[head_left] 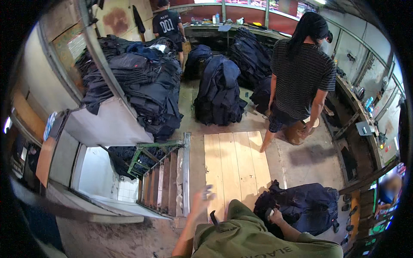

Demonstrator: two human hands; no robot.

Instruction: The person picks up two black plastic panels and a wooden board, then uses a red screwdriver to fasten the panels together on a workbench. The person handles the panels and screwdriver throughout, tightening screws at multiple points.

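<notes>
My left hand (204, 197) is raised over the near left side of some pale wooden boards, next to the stairwell; motion smears its fingers. On my right, my right hand (274, 216) is closed at the left end of a pile of dark denim garments (307, 204). A small whitish thing shows at its fingers, too small to name. The garments lie folded and stacked on the floor, with bunched black cloth at the end nearest my hand. Beneath both arms is my olive-green shirt (258, 241), with a dark strap hanging from it.
Pale boards (228, 155) lie flat ahead. A stairwell with wooden steps (165, 185) and a green rail (142, 155) drops at left. Large heaps of dark garments (146, 81) and bundles (217, 90) stand beyond. One person (301, 77) stands at right by a round container (297, 131); another (168, 26) is far back.
</notes>
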